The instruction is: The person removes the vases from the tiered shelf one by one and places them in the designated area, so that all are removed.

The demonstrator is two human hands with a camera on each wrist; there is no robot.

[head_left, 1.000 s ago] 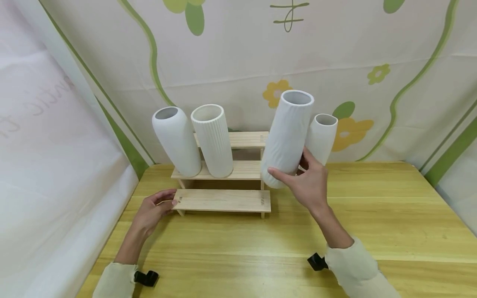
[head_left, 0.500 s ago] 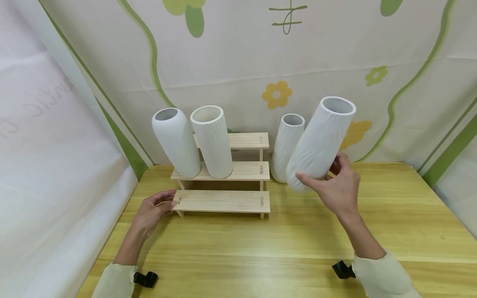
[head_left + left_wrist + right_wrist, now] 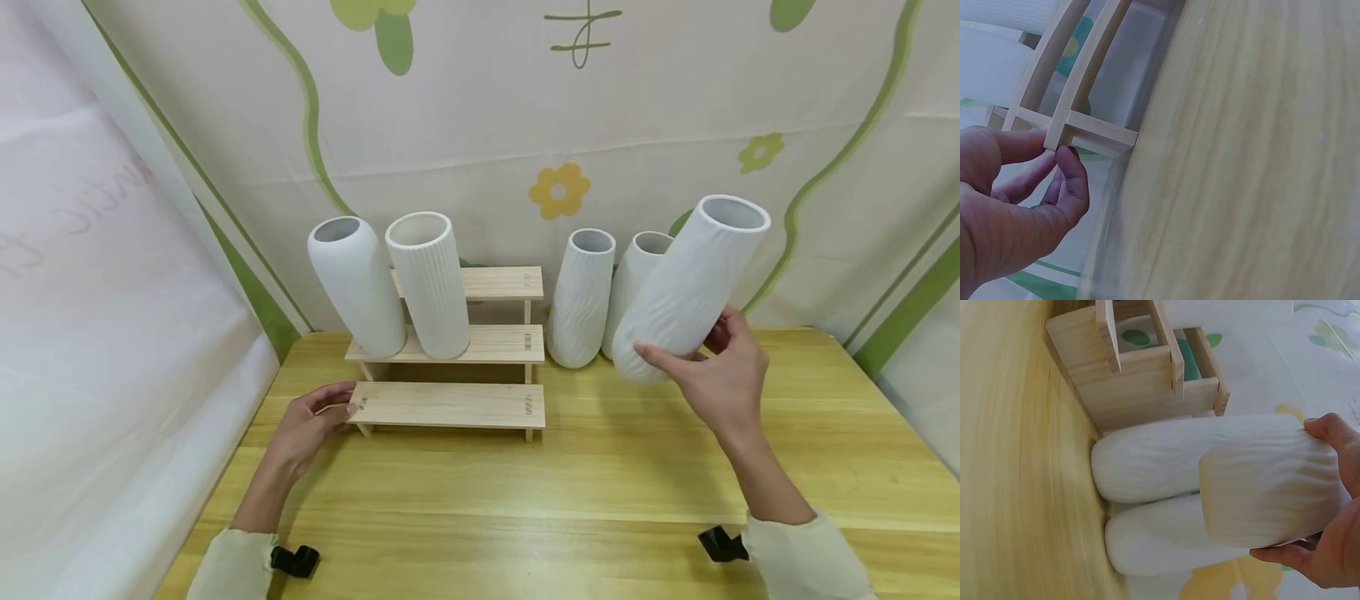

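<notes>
My right hand (image 3: 722,377) grips a white vase (image 3: 686,287) with a wavy relief surface near its lower end. The vase is lifted off the table and tilted, its mouth leaning up to the right. In the right wrist view the thumb and fingers sit on opposite sides of this vase (image 3: 1269,487). With thumb and fingers, my left hand (image 3: 302,427) pinches the left end of the lowest board of a three-step wooden stand (image 3: 450,405). The left wrist view shows that pinch at the board's corner (image 3: 1055,134).
On the stand's middle step are a smooth white vase (image 3: 358,287) and a ribbed one (image 3: 431,287). Right of the stand, a wavy vase (image 3: 581,300) and another white vase (image 3: 630,279), partly hidden by the held one, stand on the wooden table (image 3: 480,500). A printed cloth (image 3: 465,108) hangs behind.
My right hand has carried the held vase to the right, tilting it further and uncovering the wavy vase beside the stand. The left hand has stayed at the stand's lowest board.
</notes>
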